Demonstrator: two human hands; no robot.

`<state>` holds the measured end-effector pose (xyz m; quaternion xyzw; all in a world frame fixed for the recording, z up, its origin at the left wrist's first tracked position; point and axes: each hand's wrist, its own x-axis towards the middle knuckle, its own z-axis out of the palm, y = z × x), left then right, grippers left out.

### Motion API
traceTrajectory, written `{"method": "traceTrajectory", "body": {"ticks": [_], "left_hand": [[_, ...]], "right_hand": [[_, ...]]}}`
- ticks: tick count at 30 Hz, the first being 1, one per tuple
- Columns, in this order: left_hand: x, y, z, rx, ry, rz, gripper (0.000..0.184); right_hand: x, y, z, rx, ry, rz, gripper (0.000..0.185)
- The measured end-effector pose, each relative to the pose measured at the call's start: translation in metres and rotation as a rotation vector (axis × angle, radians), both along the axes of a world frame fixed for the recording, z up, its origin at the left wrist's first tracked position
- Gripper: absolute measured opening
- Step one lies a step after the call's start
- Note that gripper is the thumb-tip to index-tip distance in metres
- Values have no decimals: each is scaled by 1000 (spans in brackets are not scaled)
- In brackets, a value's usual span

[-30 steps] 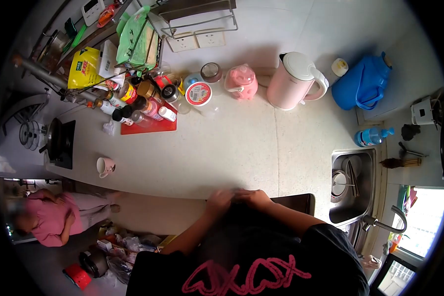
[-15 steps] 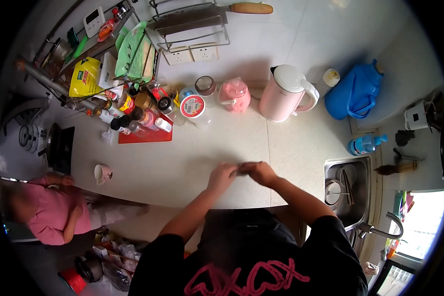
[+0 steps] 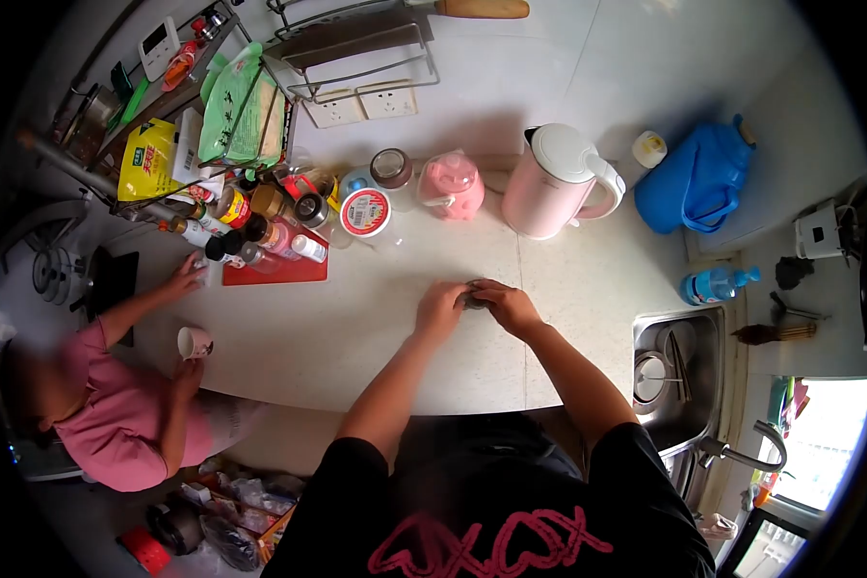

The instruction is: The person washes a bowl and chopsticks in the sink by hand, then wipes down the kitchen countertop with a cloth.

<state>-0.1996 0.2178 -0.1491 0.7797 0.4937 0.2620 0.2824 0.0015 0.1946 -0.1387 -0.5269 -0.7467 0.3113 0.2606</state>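
Note:
Both of my hands meet over the middle of the pale countertop. A small dark, roundish object shows between them, too small to name. My left hand has its fingers closed on the object's left side. From the right, my right hand curls its fingers over the same object. Beyond them stand a pink jar, a pink and white kettle and a tub with a red and white lid.
At the left, a person in pink reaches over the counter, one hand by a cup. Bottles crowd a red board. A blue thermos and soap bottle stand right, near the sink holding dishes.
My hands have moved forward over the counter from its front edge, the dark object between them. The person in pink has come closer, one hand now at the cup and the other near the bottles.

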Motion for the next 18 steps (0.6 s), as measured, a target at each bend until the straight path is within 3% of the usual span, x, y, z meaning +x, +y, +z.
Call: {"method": "traceTrajectory", "body": {"ticks": [3, 15, 18], "left_hand": [[1, -5, -1, -30, -31, 33, 28], [-19, -53, -14, -175, 37, -78, 35], [-24, -75, -11, -150, 53, -127, 35]], "right_hand": [[2, -3, 1, -100, 92, -30, 33], [3, -55, 9, -158, 43, 25, 35], [7, -80, -15, 11, 25, 84, 34]]}}
